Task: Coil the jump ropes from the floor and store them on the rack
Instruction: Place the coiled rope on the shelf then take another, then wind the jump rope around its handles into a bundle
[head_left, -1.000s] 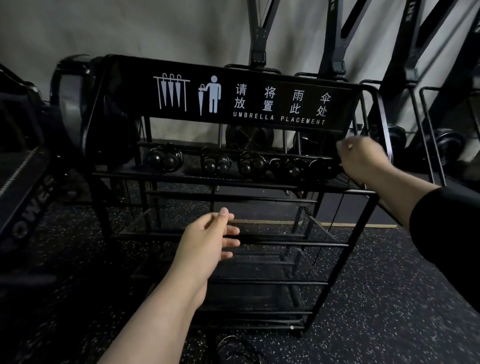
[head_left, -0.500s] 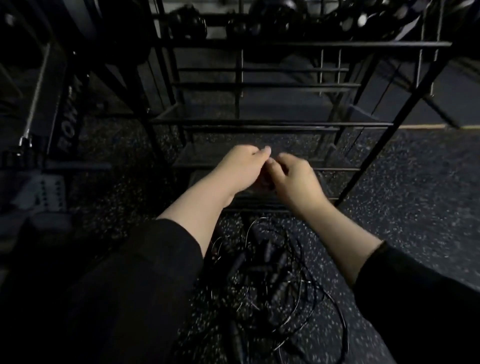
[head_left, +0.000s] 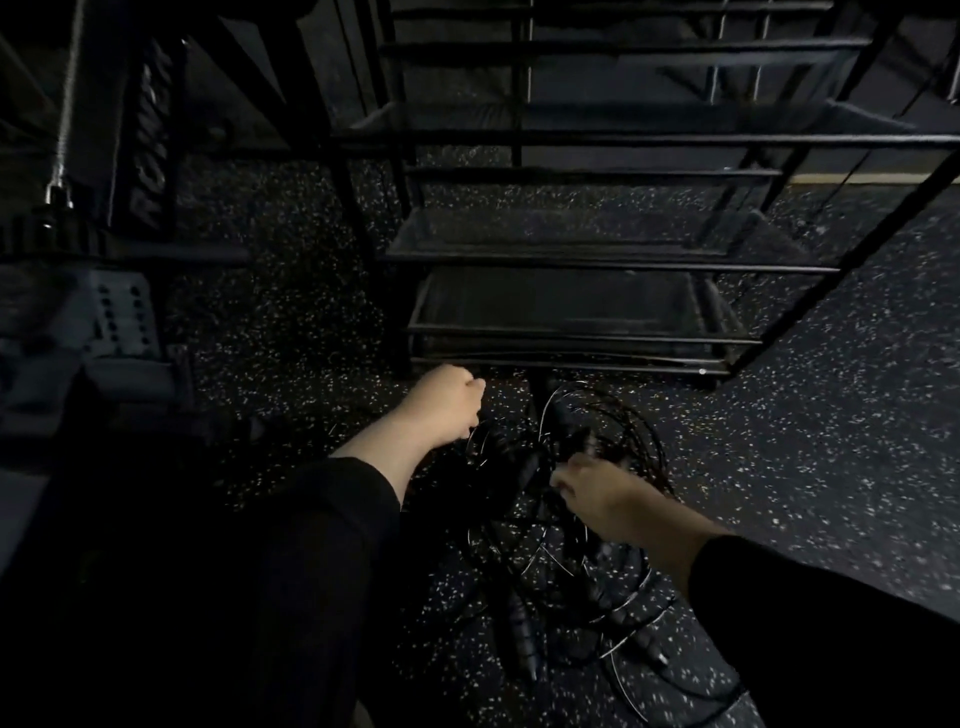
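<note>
Both hands reach into tangled thin black jump ropes (head_left: 561, 519) on the speckled black rubber floor (head_left: 831, 441), before the black metal rack (head_left: 571, 338). The left hand (head_left: 447, 405) is fisted; the right hand (head_left: 597, 488) curls among cords, though whether either grips any is unclear.

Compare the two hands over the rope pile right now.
The left hand is a closed fist beside the black metal rack, past the tangled black jump ropes; its grip is unclear. The right hand sits lower, over the tangle, apparently pinching cords. Both wear black sleeves.

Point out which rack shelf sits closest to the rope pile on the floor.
The lowest shelf of the rack, right above the tangled jump ropes. The other shelves sit higher and farther back in the frame.
</note>
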